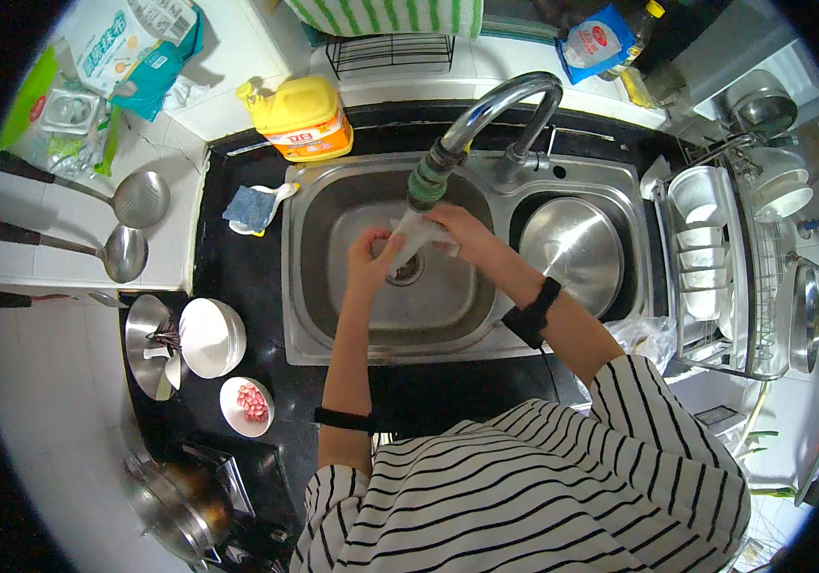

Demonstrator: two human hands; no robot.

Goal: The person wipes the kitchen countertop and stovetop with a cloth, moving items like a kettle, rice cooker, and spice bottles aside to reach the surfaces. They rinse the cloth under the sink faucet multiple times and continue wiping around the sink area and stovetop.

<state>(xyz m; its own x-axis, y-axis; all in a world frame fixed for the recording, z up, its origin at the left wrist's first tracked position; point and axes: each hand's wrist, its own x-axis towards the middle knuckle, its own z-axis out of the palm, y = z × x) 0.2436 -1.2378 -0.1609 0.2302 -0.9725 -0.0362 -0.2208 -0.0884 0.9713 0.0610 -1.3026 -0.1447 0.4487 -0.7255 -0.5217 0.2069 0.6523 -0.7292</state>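
Observation:
Over the large steel sink basin (pixel 416 315), my left hand (pixel 375 258) and my right hand (pixel 461 230) hold a whitish, wet-looking cloth or thin sheet (pixel 415 236) between them. Its exact kind is blurred. The cloth is right under the green end of the chrome faucet (pixel 426 183), where water seems to run onto it. My right hand is close beside the faucet's tip; my left hand is lower and to the left, near the drain (pixel 406 271). Both hands grip the cloth with bent fingers.
A round steel lid or pan (pixel 571 251) lies in the smaller basin. Left of the sink are a yellow detergent jug (pixel 305 118), a blue sponge (pixel 250 208), stacked white bowls (pixel 210 336) and a bowl of pink pieces (pixel 231 412). A dish rack (pixel 746 286) stands at right.

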